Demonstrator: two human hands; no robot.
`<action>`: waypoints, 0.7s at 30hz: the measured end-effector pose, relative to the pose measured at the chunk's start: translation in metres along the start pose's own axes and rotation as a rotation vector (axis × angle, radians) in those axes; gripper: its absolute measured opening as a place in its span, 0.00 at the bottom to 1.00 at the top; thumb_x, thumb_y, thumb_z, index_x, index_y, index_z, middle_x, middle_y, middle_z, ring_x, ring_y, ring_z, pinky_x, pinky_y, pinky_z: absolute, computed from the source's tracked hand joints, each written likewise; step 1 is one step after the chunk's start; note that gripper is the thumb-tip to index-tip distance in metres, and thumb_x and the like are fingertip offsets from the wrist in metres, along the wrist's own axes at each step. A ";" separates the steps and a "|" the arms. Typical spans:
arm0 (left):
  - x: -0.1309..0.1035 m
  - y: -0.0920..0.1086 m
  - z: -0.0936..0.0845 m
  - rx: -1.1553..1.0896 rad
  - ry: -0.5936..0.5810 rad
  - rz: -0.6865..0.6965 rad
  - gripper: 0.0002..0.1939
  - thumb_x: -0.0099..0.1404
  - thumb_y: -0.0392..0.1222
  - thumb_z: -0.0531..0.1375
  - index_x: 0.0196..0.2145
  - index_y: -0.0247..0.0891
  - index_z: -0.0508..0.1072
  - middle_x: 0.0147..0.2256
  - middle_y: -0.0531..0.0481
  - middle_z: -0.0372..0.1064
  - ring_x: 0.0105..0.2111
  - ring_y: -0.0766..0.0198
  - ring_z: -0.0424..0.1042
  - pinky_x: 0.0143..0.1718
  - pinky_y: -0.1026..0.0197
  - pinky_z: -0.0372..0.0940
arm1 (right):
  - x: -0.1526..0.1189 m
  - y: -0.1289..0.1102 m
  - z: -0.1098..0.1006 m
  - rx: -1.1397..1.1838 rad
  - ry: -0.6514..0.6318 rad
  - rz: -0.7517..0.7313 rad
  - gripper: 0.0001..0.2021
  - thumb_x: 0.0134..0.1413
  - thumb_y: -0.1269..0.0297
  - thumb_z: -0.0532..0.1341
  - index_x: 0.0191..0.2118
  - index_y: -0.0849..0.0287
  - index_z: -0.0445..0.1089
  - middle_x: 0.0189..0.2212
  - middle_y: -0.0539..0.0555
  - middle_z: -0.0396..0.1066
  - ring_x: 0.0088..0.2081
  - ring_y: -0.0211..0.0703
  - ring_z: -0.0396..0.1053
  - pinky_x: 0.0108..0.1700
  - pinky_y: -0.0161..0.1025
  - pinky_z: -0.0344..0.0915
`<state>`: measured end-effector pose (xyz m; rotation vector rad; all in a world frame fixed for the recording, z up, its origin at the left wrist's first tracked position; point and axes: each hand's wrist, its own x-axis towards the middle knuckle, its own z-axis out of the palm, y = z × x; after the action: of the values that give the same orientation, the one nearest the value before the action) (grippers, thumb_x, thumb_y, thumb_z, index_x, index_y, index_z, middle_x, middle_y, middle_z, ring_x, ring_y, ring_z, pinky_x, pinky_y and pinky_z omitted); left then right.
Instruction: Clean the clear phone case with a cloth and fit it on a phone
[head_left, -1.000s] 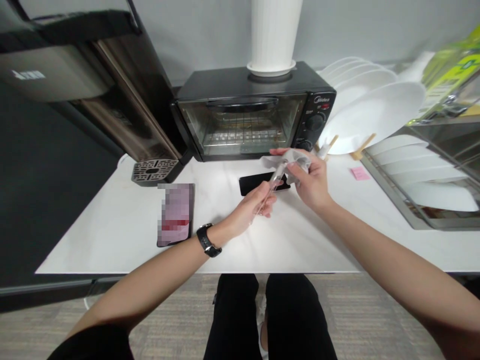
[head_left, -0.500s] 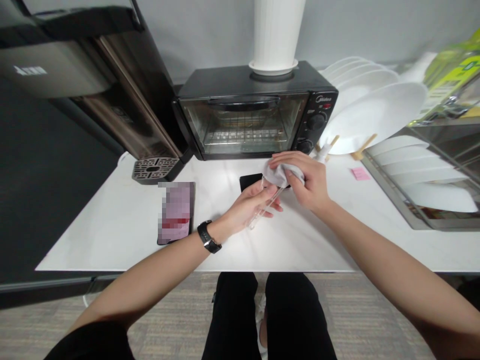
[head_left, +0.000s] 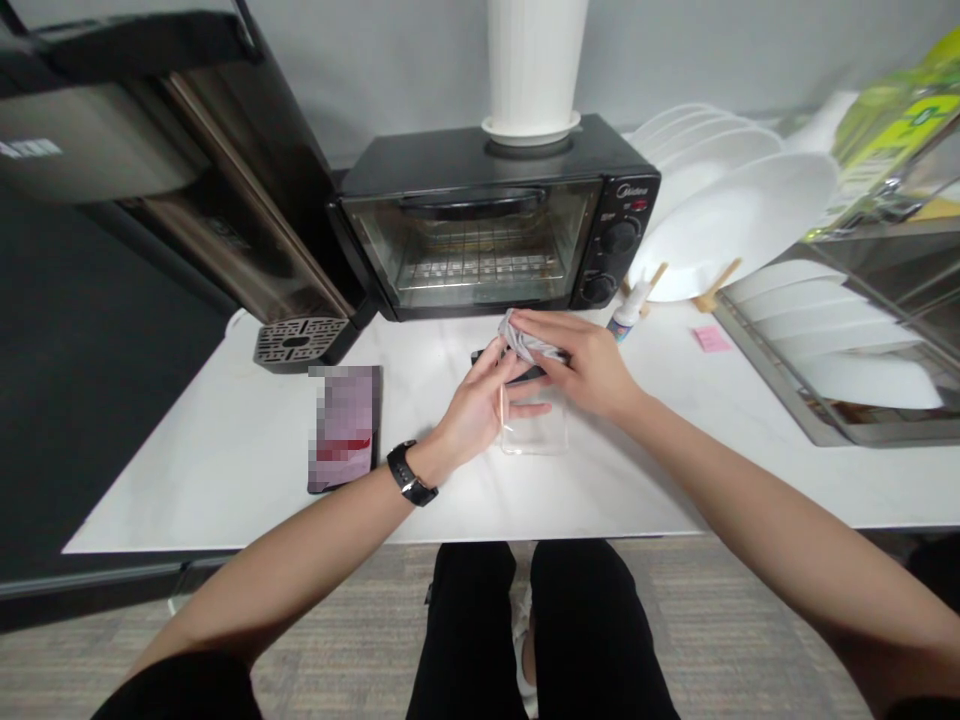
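A clear phone case (head_left: 536,440) is gripped by my left hand (head_left: 474,408), whose fingers show through and behind it. My right hand (head_left: 592,365) holds a crumpled grey cloth (head_left: 526,340) against the upper end of the case, close to my left fingertips. Part of a flat black object (head_left: 534,373) on the counter shows beneath both hands; most of it is covered. A small white bottle (head_left: 628,312) with a blue label stands just beyond my right hand.
A phone (head_left: 346,430) lies left on the white counter (head_left: 442,510). Behind my hands is a toaster oven (head_left: 491,240) with a white pot (head_left: 536,70) on top. A dispenser's drip tray (head_left: 300,342) is left; racked plates (head_left: 739,215) and a pink sticky note (head_left: 711,339) are right.
The case has turned from a slanted edge-on pose to show its broad face. The cloth and my right hand have shifted slightly left, and the white bottle shows more fully.
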<state>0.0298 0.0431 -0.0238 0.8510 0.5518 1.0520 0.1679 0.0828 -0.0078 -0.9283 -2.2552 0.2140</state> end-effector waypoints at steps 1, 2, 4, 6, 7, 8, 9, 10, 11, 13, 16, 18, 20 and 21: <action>0.001 0.000 -0.001 -0.039 0.020 0.019 0.17 0.56 0.43 0.44 0.46 0.48 0.52 0.44 0.50 0.56 0.39 0.57 0.61 0.36 0.52 0.56 | -0.001 -0.004 0.002 -0.039 -0.035 -0.038 0.20 0.47 0.63 0.46 0.49 0.52 0.47 0.49 0.43 0.46 0.51 0.38 0.44 0.52 0.41 0.43; 0.001 0.001 -0.003 -0.075 0.044 0.043 0.18 0.56 0.44 0.44 0.46 0.47 0.52 0.43 0.50 0.57 0.39 0.58 0.61 0.37 0.53 0.56 | -0.003 -0.009 0.004 -0.072 -0.082 -0.094 0.22 0.47 0.61 0.46 0.50 0.52 0.44 0.51 0.44 0.43 0.52 0.39 0.40 0.53 0.44 0.39; 0.003 0.003 -0.006 -0.150 0.089 0.110 0.19 0.57 0.47 0.42 0.47 0.47 0.50 0.44 0.51 0.57 0.40 0.59 0.60 0.38 0.54 0.56 | -0.006 -0.017 0.008 -0.107 -0.203 -0.234 0.25 0.45 0.56 0.46 0.51 0.54 0.40 0.51 0.45 0.39 0.52 0.40 0.36 0.53 0.47 0.33; 0.004 0.006 -0.008 -0.212 0.105 0.154 0.20 0.57 0.48 0.41 0.48 0.48 0.48 0.45 0.53 0.55 0.42 0.60 0.58 0.39 0.55 0.55 | -0.008 -0.021 0.010 -0.105 -0.300 -0.344 0.26 0.45 0.54 0.46 0.51 0.54 0.38 0.51 0.45 0.40 0.52 0.39 0.37 0.53 0.46 0.31; 0.004 0.007 -0.008 -0.236 0.104 0.157 0.20 0.56 0.49 0.41 0.48 0.49 0.48 0.45 0.53 0.55 0.42 0.60 0.58 0.38 0.55 0.55 | -0.008 -0.020 0.010 -0.103 -0.312 -0.356 0.25 0.46 0.54 0.45 0.51 0.54 0.39 0.51 0.45 0.40 0.52 0.39 0.38 0.53 0.45 0.31; 0.004 0.008 -0.008 -0.254 0.101 0.141 0.20 0.56 0.50 0.41 0.48 0.49 0.48 0.44 0.53 0.57 0.40 0.60 0.59 0.37 0.55 0.56 | -0.008 -0.019 0.009 -0.106 -0.293 -0.333 0.25 0.46 0.55 0.45 0.51 0.54 0.39 0.51 0.45 0.41 0.52 0.39 0.38 0.53 0.45 0.31; 0.005 0.007 -0.008 -0.272 0.096 0.111 0.20 0.56 0.50 0.41 0.47 0.50 0.49 0.42 0.53 0.59 0.38 0.61 0.61 0.35 0.56 0.57 | -0.007 -0.017 0.008 -0.115 -0.250 -0.286 0.25 0.46 0.56 0.45 0.51 0.53 0.39 0.51 0.45 0.41 0.52 0.39 0.38 0.53 0.46 0.31; 0.005 0.007 -0.008 -0.290 0.090 0.082 0.20 0.56 0.50 0.42 0.47 0.50 0.50 0.39 0.53 0.61 0.34 0.63 0.63 0.34 0.58 0.57 | -0.007 -0.015 0.007 -0.127 -0.193 -0.226 0.25 0.46 0.56 0.46 0.51 0.53 0.40 0.51 0.44 0.40 0.52 0.41 0.36 0.53 0.46 0.30; 0.005 0.006 -0.009 -0.307 0.085 0.058 0.20 0.56 0.50 0.42 0.47 0.50 0.50 0.37 0.54 0.63 0.31 0.64 0.64 0.32 0.59 0.58 | -0.007 -0.014 0.007 -0.139 -0.136 -0.165 0.25 0.45 0.56 0.47 0.51 0.54 0.40 0.51 0.44 0.39 0.52 0.42 0.35 0.53 0.47 0.29; 0.005 0.007 -0.010 -0.326 0.084 0.047 0.20 0.55 0.50 0.43 0.47 0.50 0.50 0.36 0.54 0.63 0.29 0.65 0.64 0.30 0.60 0.58 | -0.008 -0.014 0.008 -0.142 -0.093 -0.121 0.27 0.44 0.55 0.48 0.51 0.55 0.40 0.51 0.44 0.37 0.53 0.43 0.32 0.53 0.47 0.27; 0.003 0.011 -0.012 -0.326 0.101 0.107 0.21 0.56 0.50 0.42 0.48 0.49 0.47 0.43 0.53 0.58 0.35 0.62 0.63 0.31 0.59 0.58 | -0.011 -0.019 0.014 -0.113 -0.234 -0.289 0.28 0.44 0.52 0.47 0.51 0.56 0.40 0.51 0.46 0.39 0.53 0.40 0.34 0.53 0.43 0.27; 0.003 0.013 -0.012 -0.324 0.096 0.135 0.21 0.56 0.50 0.41 0.48 0.50 0.45 0.45 0.53 0.55 0.36 0.62 0.62 0.30 0.59 0.58 | -0.012 -0.019 0.016 -0.120 -0.278 -0.348 0.27 0.45 0.52 0.45 0.51 0.56 0.40 0.51 0.46 0.41 0.53 0.39 0.34 0.54 0.42 0.27; 0.003 0.013 -0.009 -0.321 0.057 0.104 0.20 0.56 0.50 0.41 0.48 0.51 0.46 0.44 0.53 0.56 0.32 0.64 0.64 0.27 0.61 0.58 | -0.011 -0.015 0.014 -0.162 -0.196 -0.250 0.28 0.44 0.52 0.46 0.51 0.56 0.39 0.51 0.46 0.40 0.53 0.41 0.31 0.53 0.45 0.25; 0.004 0.012 -0.008 -0.320 0.037 0.071 0.20 0.56 0.50 0.40 0.48 0.52 0.47 0.44 0.53 0.56 0.29 0.65 0.64 0.27 0.61 0.59 | -0.010 -0.012 0.013 -0.186 -0.139 -0.177 0.29 0.43 0.52 0.47 0.51 0.57 0.39 0.51 0.46 0.39 0.53 0.43 0.29 0.53 0.47 0.24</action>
<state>0.0194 0.0522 -0.0181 0.5731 0.3720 1.1852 0.1579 0.0683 -0.0178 -0.8226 -2.5041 -0.0118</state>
